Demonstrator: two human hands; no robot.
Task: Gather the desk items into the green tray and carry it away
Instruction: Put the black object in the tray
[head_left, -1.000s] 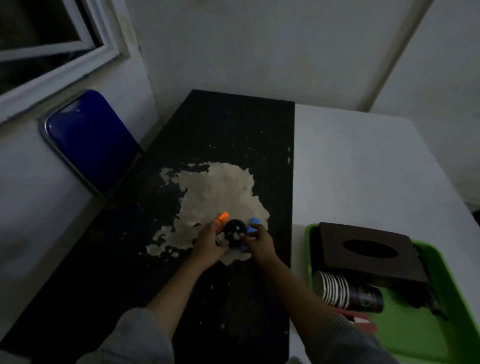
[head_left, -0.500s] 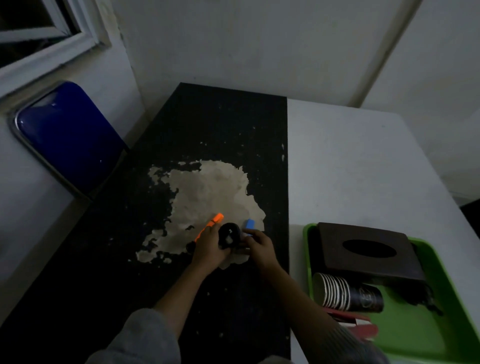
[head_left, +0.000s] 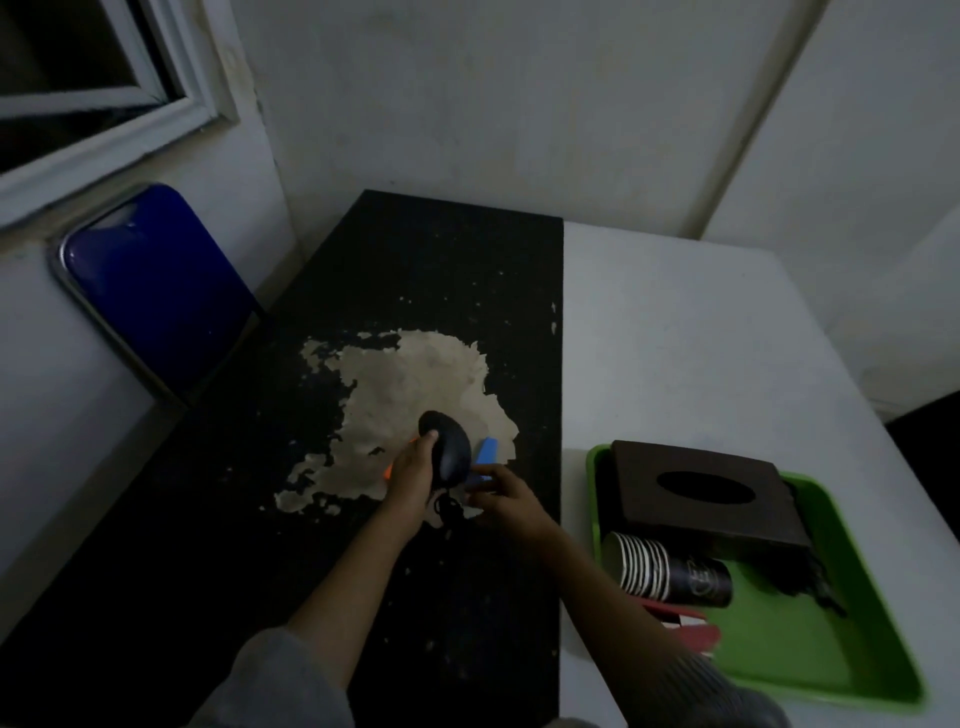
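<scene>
My left hand (head_left: 413, 475) grips a black computer mouse (head_left: 449, 449), tilted up off the black desk mat (head_left: 415, 270), with its bundled cord (head_left: 448, 510) dangling below. A sliver of an orange highlighter (head_left: 387, 471) shows under that hand. My right hand (head_left: 506, 499) holds a blue highlighter (head_left: 485, 454) just right of the mouse. The green tray (head_left: 810, 670) sits at the right on the white table. It holds a dark brown tissue box (head_left: 701, 488), a sleeve of black paper cups (head_left: 670, 571) lying on its side, and red items (head_left: 685, 626).
A blue chair back (head_left: 156, 291) leans at the left beside the desk. A worn beige patch (head_left: 415, 395) marks the mat. Walls close in behind, with a window frame (head_left: 109, 119) at upper left. The white table (head_left: 701, 353) lies behind the tray.
The mouse has been lifted and tilted up in my left hand. The orange highlighter is now mostly hidden under that hand. My right hand has shifted slightly right with the blue highlighter.
</scene>
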